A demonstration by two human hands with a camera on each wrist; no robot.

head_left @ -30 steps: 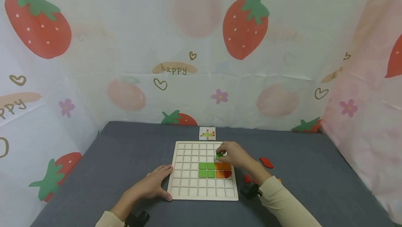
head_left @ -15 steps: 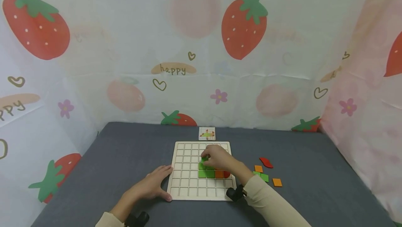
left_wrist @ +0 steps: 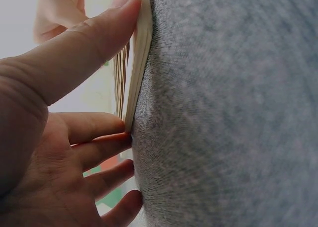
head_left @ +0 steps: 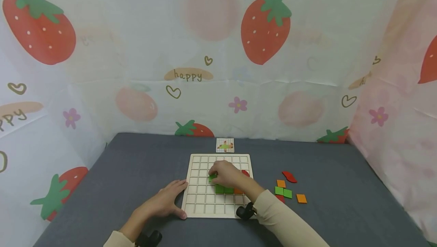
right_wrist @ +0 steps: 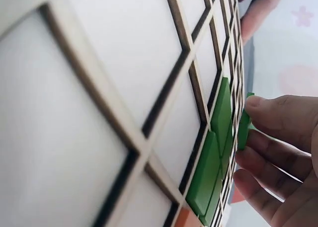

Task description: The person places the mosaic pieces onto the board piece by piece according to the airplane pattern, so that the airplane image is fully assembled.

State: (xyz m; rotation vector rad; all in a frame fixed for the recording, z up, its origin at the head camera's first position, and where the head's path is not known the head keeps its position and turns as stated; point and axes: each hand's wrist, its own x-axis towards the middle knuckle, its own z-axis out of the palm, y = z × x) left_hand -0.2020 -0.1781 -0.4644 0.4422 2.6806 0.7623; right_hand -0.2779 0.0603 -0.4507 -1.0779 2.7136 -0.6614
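My right hand [head_left: 227,173] pinches a green square tile [right_wrist: 243,127] between thumb and fingers, close over the wooden grid board [head_left: 201,209]. The tile stands nearly on edge in the right wrist view. It is just left of the green tiles [head_left: 219,189] set in the grid. An orange tile [head_left: 238,191] and a red piece [head_left: 245,173] show in cells further right; my right hand hides part of that row. My left hand [head_left: 167,199] rests at the board's left side, fingers extended, its thumb [left_wrist: 117,21] on the near corner and fingertips touching the edge.
A small pattern card [head_left: 225,145] lies behind the board. Loose pieces lie right of it: a red leaf-shaped piece [head_left: 289,176], an orange tile [head_left: 281,183], green tiles [head_left: 288,193], another orange tile [head_left: 301,198] and a partly hidden red piece [head_left: 280,198].
My right hand has moved left across the board, carrying the green tile from its right side. Loose pieces and a red piece on the grid have come into sight. The left hand stays put.
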